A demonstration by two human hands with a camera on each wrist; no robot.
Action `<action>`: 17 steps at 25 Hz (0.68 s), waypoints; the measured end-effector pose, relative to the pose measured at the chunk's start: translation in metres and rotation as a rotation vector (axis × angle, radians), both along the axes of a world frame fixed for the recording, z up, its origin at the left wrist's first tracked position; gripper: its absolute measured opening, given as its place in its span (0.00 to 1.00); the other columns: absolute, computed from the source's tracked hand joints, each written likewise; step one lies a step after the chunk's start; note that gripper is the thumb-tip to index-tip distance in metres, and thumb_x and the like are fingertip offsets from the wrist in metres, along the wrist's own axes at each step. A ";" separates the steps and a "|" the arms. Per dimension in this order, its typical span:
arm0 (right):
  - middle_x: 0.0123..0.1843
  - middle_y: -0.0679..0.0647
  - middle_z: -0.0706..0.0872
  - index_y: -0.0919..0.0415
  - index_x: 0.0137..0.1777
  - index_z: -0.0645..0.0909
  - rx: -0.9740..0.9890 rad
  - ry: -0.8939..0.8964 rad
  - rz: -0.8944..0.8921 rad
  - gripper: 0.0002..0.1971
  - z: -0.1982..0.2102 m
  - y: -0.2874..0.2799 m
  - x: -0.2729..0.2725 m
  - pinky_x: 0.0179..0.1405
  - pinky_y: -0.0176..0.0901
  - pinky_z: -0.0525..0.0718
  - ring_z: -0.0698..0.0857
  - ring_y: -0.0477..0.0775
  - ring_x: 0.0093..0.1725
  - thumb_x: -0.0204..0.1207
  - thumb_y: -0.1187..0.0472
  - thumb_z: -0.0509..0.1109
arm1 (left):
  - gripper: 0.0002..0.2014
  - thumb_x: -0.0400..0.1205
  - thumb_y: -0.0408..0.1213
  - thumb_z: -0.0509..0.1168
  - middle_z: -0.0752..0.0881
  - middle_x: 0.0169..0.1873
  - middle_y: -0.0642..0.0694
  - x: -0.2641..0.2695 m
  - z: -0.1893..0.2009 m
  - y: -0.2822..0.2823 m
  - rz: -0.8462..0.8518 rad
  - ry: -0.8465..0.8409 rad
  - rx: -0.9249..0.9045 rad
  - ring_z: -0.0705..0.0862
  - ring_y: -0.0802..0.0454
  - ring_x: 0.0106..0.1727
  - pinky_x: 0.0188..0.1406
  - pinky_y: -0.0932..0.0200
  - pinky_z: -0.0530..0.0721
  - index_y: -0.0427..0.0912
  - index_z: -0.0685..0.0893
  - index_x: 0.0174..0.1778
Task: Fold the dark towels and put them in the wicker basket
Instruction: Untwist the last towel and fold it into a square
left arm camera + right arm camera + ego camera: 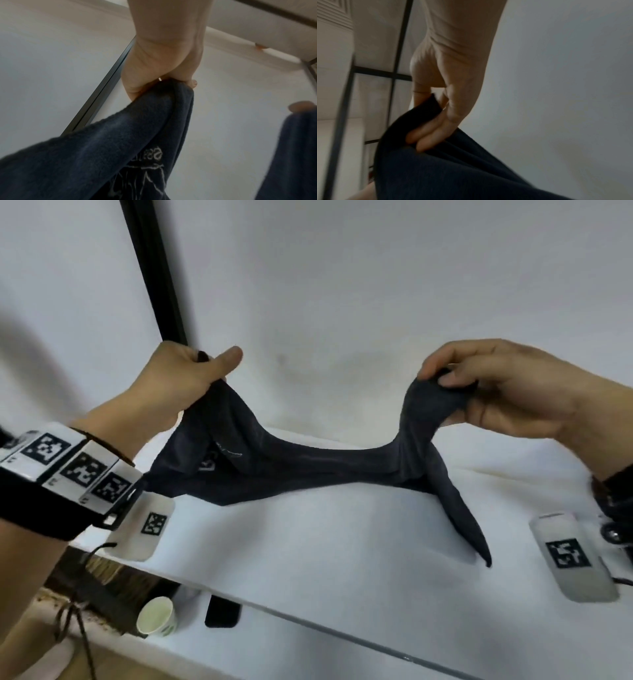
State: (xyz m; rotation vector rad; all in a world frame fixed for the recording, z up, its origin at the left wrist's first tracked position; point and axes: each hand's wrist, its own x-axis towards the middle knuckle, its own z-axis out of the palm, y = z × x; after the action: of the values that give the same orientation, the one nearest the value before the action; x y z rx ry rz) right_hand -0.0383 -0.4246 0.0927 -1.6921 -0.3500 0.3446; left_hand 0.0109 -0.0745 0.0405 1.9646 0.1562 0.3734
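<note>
A dark navy towel (294,470) hangs stretched between both hands above the white table (342,559). My left hand (191,378) grips one bunched end of it, fingers curled round the cloth (154,108). At the other end my right hand (479,385) pinches and holds a gathered corner (426,155). The towel's middle sags down to the table top, and a loose pointed corner (472,535) trails to the lower right. White printed marks show on the cloth near the left hand (150,159). No wicker basket shows clearly in any view.
White marker blocks lie on the table at the left (147,525) and the right (575,559). Below the table's left edge stand a paper cup (157,616), a black object (222,611) and a dark woven thing (102,587). A black post (154,275) runs up the white wall.
</note>
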 end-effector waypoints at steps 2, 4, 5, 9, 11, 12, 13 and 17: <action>0.39 0.65 0.77 0.66 0.58 0.86 -0.039 0.087 0.318 0.20 -0.007 0.043 -0.010 0.54 0.58 0.88 0.79 0.61 0.37 0.68 0.80 0.64 | 0.33 0.75 0.62 0.71 0.75 0.19 0.47 -0.022 -0.014 0.002 0.051 0.026 0.018 0.76 0.53 0.20 0.21 0.67 0.72 0.29 0.76 0.28; 0.49 0.77 0.81 0.65 0.63 0.84 -0.182 0.059 0.466 0.23 -0.025 0.085 -0.013 0.59 0.56 0.87 0.85 0.73 0.48 0.72 0.83 0.63 | 0.32 0.76 0.64 0.68 0.67 0.15 0.51 -0.046 -0.031 0.005 0.099 0.073 0.000 0.67 0.56 0.14 0.14 0.68 0.65 0.39 0.67 0.24; 0.51 0.73 0.86 0.65 0.61 0.84 -0.255 -0.019 0.446 0.20 -0.037 0.105 -0.014 0.57 0.51 0.88 0.89 0.68 0.52 0.75 0.82 0.63 | 0.33 0.77 0.66 0.65 0.64 0.16 0.50 -0.055 -0.040 0.003 0.081 0.107 -0.040 0.65 0.53 0.16 0.15 0.66 0.62 0.40 0.64 0.25; 0.47 0.46 0.87 0.47 0.42 0.87 -0.579 -0.454 0.371 0.03 -0.085 0.185 -0.015 0.51 0.33 0.81 0.86 0.39 0.45 0.77 0.57 0.75 | 0.47 0.69 0.75 0.64 0.70 0.29 0.41 -0.095 -0.080 0.012 -0.079 0.169 -0.226 0.67 0.44 0.31 0.32 0.47 0.65 0.23 0.73 0.36; 0.51 0.41 0.81 0.42 0.37 0.84 -0.643 -0.580 0.379 0.06 -0.100 0.204 -0.012 0.51 0.28 0.74 0.80 0.37 0.50 0.74 0.51 0.77 | 0.37 0.73 0.66 0.70 0.79 0.30 0.38 -0.113 -0.094 0.017 -0.132 0.126 -0.344 0.76 0.44 0.33 0.38 0.47 0.74 0.25 0.82 0.38; 0.50 0.41 0.81 0.40 0.36 0.83 -0.634 -0.596 0.379 0.07 -0.104 0.209 -0.010 0.50 0.30 0.73 0.80 0.38 0.50 0.74 0.51 0.77 | 0.26 0.77 0.56 0.72 0.83 0.32 0.38 -0.121 -0.099 0.020 -0.132 0.082 -0.396 0.81 0.45 0.35 0.40 0.49 0.78 0.30 0.86 0.38; 0.47 0.41 0.83 0.39 0.36 0.82 -0.617 -0.601 0.378 0.08 -0.108 0.212 -0.008 0.48 0.32 0.74 0.81 0.39 0.48 0.73 0.52 0.77 | 0.15 0.79 0.45 0.73 0.86 0.34 0.39 -0.129 -0.104 0.024 -0.117 0.044 -0.423 0.84 0.46 0.37 0.42 0.50 0.81 0.35 0.88 0.39; 0.44 0.43 0.85 0.41 0.39 0.87 -0.472 -0.580 0.328 0.06 -0.110 0.217 -0.019 0.45 0.27 0.75 0.83 0.40 0.44 0.71 0.54 0.80 | 0.06 0.81 0.30 0.71 0.89 0.39 0.35 -0.153 -0.124 0.032 0.026 -0.062 -0.418 0.86 0.49 0.42 0.47 0.53 0.84 0.32 0.90 0.42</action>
State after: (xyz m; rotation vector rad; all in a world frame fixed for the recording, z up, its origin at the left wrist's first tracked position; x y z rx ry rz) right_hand -0.0569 -0.2076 -0.0177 -2.1901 -1.0473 0.1716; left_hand -0.1418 -0.0420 -0.0835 1.5392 0.2019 0.3841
